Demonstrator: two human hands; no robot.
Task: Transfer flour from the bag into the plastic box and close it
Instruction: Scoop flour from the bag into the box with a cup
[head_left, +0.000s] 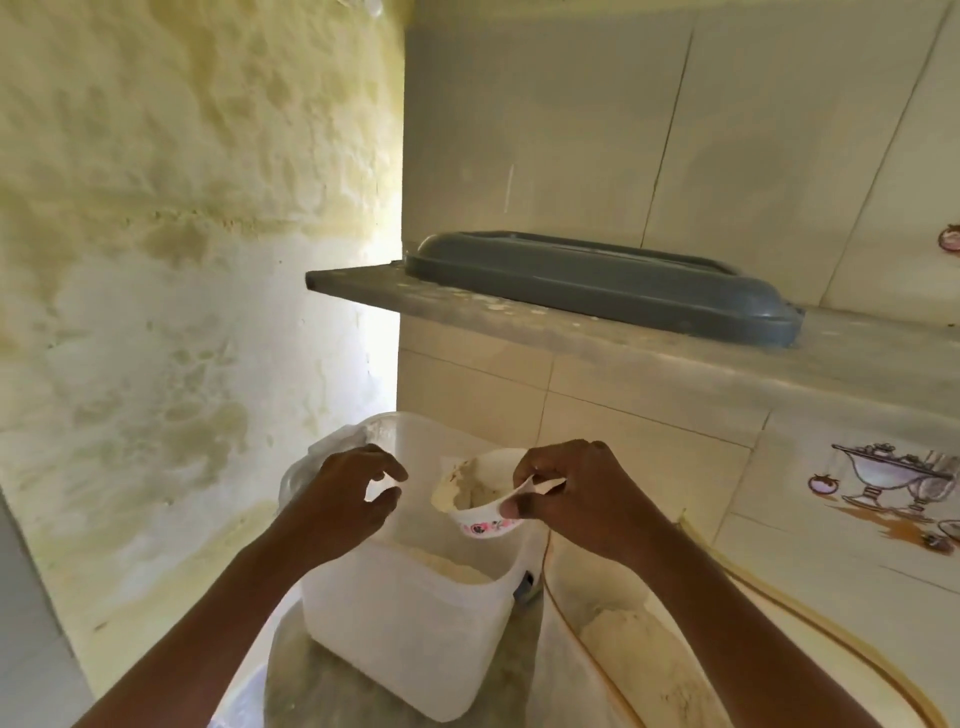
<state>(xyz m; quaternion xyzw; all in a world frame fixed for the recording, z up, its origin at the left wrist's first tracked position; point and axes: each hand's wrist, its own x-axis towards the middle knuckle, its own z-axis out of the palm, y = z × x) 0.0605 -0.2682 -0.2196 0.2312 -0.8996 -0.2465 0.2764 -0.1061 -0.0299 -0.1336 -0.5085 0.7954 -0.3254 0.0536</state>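
Holding a small white bowl (480, 499) by its rim, the right hand (576, 493) pinches it between thumb and curled fingers directly above the open plastic box (410, 629), the bowl tipped toward the box's inside with pale flour (447, 491) heaped in it. The left hand (345, 499) is at the box's left top edge, its fingers curled toward the thumb; whether they grip the rim or only hover at it cannot be told. The box is translucent white, standing upright, with a layer of flour showing through its wall low inside. Just right of the box lies the bag (639, 649), open, with a mound of flour in it. Above and behind the box, a grey lid (597, 283) rests flat on a stone shelf (649, 358) against the tiled wall (779, 130).
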